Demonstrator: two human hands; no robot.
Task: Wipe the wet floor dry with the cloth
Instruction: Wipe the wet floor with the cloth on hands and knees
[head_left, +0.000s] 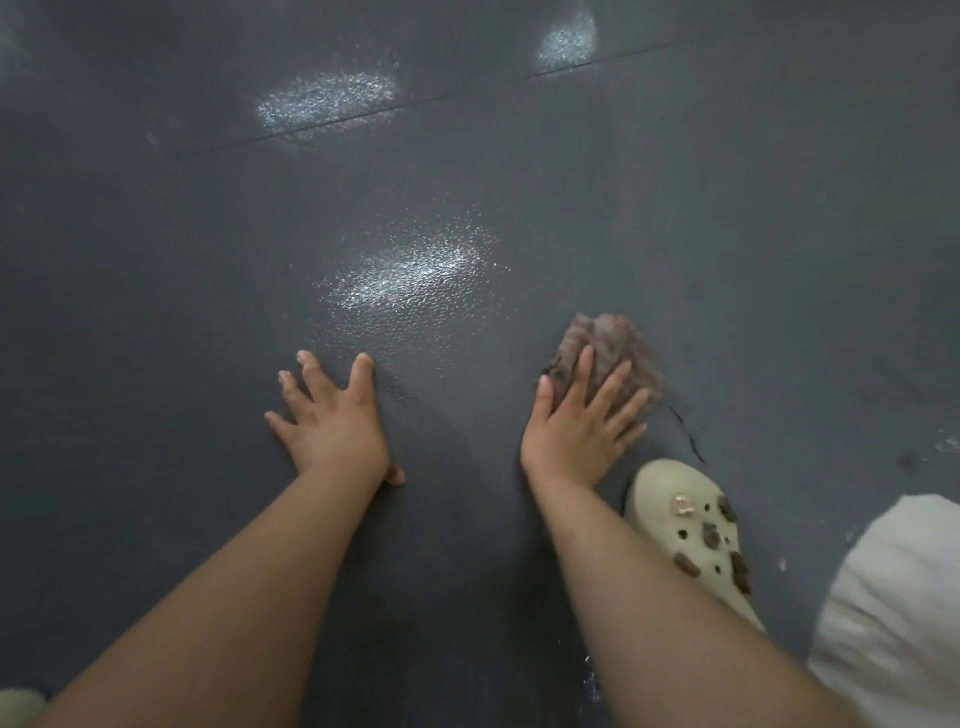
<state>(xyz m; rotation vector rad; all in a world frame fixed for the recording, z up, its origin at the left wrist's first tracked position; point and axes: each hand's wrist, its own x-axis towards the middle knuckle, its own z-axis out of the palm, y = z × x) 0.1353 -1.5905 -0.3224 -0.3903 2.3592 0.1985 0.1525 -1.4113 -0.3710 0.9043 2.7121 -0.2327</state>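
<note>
Head view: the cloth is being pressed flat against the floor by the right hand, its fingers straight and spread over the fabric. The left hand is being braced on the bare floor beside it, fingers splayed, holding nothing. A wet sheen is being shown ahead of both hands. A clog is being kept just beside the right wrist.

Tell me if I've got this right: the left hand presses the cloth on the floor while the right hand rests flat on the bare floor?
Not quite: the hands are swapped. The head view shows the right hand pressing the cloth, while the left hand rests flat on the bare floor.
</note>
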